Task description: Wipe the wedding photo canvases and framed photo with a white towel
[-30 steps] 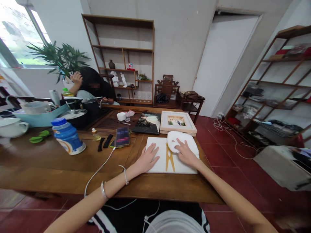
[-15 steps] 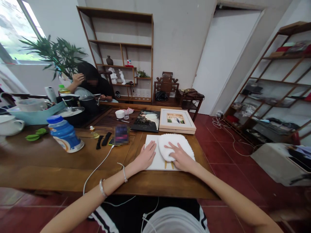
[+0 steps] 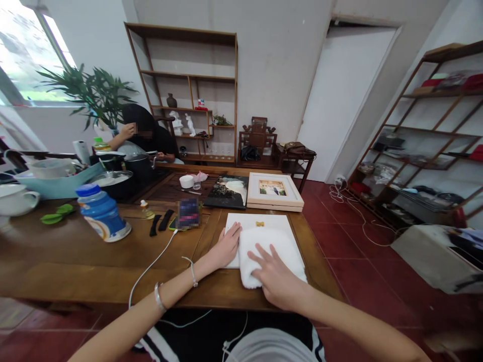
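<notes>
A white board (image 3: pixel 256 221) lies flat on the wooden table (image 3: pixel 94 261) near its front edge, with a small gold piece (image 3: pixel 259 223) showing at its far end. A white cloth (image 3: pixel 271 246) covers the board's near half. My right hand (image 3: pixel 273 279) presses flat on the cloth, fingers spread. My left hand (image 3: pixel 226 246) rests open on the board's left edge, beside the cloth.
A framed photo (image 3: pixel 274 190) and a dark print (image 3: pixel 229 191) lie behind the board. A phone (image 3: pixel 187 213) with a white cable, a blue bottle (image 3: pixel 101 213), pots and a teal basin (image 3: pixel 56 183) stand to the left. Another person sits at the far left end.
My right hand has dragged the cloth from the board's far end down to its near edge, covering the gold shape. My left hand stayed on the board's left side.
</notes>
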`<state>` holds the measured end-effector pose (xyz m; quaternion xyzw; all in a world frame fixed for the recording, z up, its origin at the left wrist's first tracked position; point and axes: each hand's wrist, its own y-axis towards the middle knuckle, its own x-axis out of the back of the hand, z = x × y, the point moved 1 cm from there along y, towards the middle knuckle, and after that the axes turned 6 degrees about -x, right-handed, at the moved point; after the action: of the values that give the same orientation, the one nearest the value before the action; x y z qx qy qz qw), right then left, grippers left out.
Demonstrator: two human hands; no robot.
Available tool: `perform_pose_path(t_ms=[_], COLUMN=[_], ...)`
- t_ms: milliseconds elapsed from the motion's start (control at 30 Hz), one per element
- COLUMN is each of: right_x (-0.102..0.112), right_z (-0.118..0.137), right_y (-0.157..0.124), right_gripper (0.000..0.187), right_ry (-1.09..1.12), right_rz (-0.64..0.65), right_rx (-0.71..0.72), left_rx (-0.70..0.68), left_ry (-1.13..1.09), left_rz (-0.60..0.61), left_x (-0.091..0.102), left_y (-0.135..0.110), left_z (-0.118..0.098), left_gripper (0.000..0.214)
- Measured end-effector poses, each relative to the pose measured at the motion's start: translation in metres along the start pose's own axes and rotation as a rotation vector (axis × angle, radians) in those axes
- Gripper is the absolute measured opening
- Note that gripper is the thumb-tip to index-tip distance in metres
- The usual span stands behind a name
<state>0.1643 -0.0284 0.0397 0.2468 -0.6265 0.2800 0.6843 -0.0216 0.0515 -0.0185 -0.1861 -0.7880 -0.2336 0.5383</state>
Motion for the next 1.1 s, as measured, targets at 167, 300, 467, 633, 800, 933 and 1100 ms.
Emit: perform_pose_path(t_ms=[167, 300, 467, 633, 800, 933, 1100], right_x=[0.013, 0.01, -0.005, -0.007, 0.004, 0.008, 0.003], right_z=[-0.018, -0.064, -0.075, -0.023, -0.002, -0.031, -0.064], right_y=[0.008, 0.048, 0.072, 0.042, 0.021, 0.034, 0.053], right_gripper=[0.045, 0.045, 0.047, 0.038, 0.031, 0.033, 0.036], right_ry=[0.081, 0.095, 0.019, -0.047, -0.011, 0.094, 0.114], right_rz=[0.027, -0.065, -0.183, -0.13, -0.088, -0.071, -0.147], right_rx=[0.037, -0.008, -0.096, 0.022, 0.199, 0.147, 0.057], left_rx=[-0.002, 0.003, 0.005, -0.002, -0.043, -0.083, -0.079], left_ry=[-0.032, -0.072, -0.111, -0.185, -0.207, -0.216, -0.18], left_rz=[-0.002, -0.059, -0.079, -0.15, -0.149, -0.184, -0.17], left_x=[0.001, -0.003, -0.004, -0.003, -0.002, 0.004, 0.0], left_y=[0.0, 0.001, 0.002, 0.002, 0.002, 0.002, 0.003], left_z=[0.002, 0.007, 0.011, 0.017, 0.019, 0.018, 0.02], left_gripper=[0.048, 0.048, 0.047, 0.047, 0.046, 0.047, 0.053])
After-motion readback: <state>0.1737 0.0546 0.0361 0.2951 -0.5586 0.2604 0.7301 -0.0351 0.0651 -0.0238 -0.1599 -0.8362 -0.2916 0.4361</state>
